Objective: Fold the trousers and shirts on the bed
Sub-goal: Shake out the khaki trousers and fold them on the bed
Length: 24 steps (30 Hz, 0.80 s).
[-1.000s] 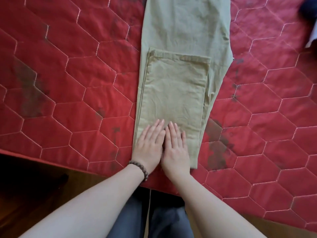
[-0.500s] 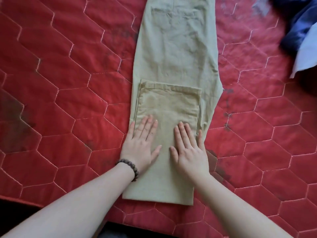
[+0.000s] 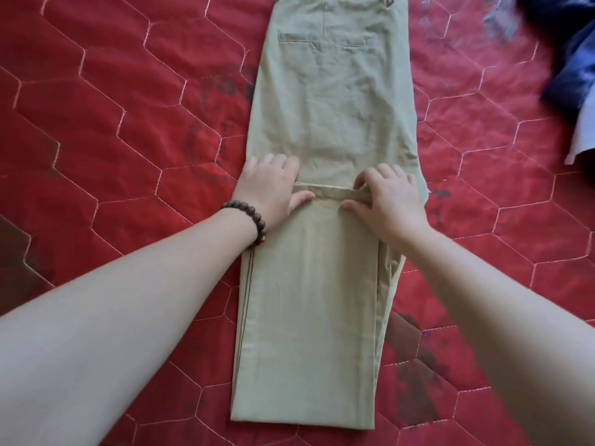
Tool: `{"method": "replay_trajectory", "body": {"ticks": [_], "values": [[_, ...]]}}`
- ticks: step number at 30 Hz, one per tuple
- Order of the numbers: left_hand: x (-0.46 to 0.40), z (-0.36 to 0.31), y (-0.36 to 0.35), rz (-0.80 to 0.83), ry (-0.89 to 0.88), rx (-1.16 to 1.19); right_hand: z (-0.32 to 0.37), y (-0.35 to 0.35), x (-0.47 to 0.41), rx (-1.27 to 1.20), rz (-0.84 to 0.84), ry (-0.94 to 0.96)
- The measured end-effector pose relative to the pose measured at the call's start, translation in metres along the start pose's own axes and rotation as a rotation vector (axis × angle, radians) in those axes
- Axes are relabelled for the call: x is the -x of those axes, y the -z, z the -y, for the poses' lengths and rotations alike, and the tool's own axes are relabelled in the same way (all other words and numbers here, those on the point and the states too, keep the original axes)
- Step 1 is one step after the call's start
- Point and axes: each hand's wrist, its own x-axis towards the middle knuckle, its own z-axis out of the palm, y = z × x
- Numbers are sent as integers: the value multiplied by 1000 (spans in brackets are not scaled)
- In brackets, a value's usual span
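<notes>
both hands, left hand and right hand, are pinched on the hem of soft, light khaki cotton trousers; hem corners are best gripped.

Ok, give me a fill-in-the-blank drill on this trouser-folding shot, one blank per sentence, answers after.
1. The khaki trousers lie on a quilted bedcover coloured ____.
2. A beaded bracelet sits on the ____ wrist.
3. The left hand and right hand both grip the folded-up ____ end of the trousers.
4. Dark blue cloth lies at the upper ____ of the view.

Answers: red; left; hem; right
</notes>
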Motion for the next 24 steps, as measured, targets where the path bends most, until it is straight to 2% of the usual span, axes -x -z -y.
{"method": "replay_trajectory", "body": {"ticks": [3, 5, 9, 13, 15, 17, 19, 20, 22, 24], "values": [[-7, 9, 5, 52, -105, -22, -4, 8, -8, -63, 116, 16], [-8, 12, 7, 17, -116, 30, -5, 9, -10, -118, 103, 10], [-15, 13, 11, -20, -27, 124, -3, 14, -16, -227, 31, -92], [-13, 3, 9, -1, 45, 88, 3, 12, -19, -170, 35, -150], [-4, -3, 6, -20, 103, 19, 8, 5, -13, -77, -38, -173], [11, -11, 4, -127, 118, -33, 16, -4, 1, 43, -162, -148], [32, -27, -5, -234, 21, 6, 32, -19, 21, 67, -263, -5], [44, -36, -12, -235, -42, 12, 41, -30, 35, 49, -283, 79], [74, -53, -28, -34, -81, 10, 58, -53, 65, -8, -257, 161], [99, -60, -43, 139, -7, -7, 66, -72, 94, -32, -186, 132]]}}
